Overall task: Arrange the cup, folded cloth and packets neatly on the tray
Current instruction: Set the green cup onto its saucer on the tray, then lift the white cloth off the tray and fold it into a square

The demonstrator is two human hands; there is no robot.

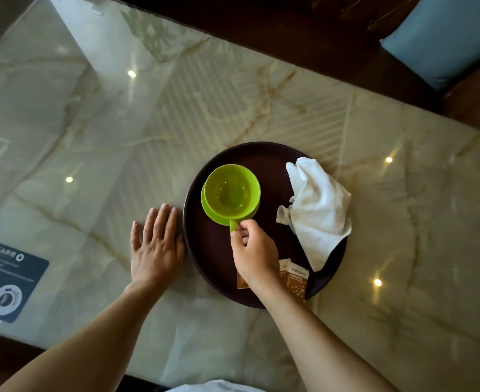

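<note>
A round dark tray (264, 157) lies on the marble table. On its left half a green cup (231, 190) stands on a green saucer (209, 212). My right hand (254, 251) pinches the cup's handle at the cup's near side. A crumpled white cloth (317, 207) lies on the tray's right side, one corner over the rim. Brown packets (296, 280) lie at the tray's near edge, partly hidden under my right wrist. My left hand (155, 244) rests flat on the table, fingers spread, touching the tray's left rim.
A dark printed card (4, 278) lies at the table's left near edge. Beyond the table's far edge is a dark wooden seat with a blue cushion (447, 38). The marble table (106, 137) stretches far left of the tray.
</note>
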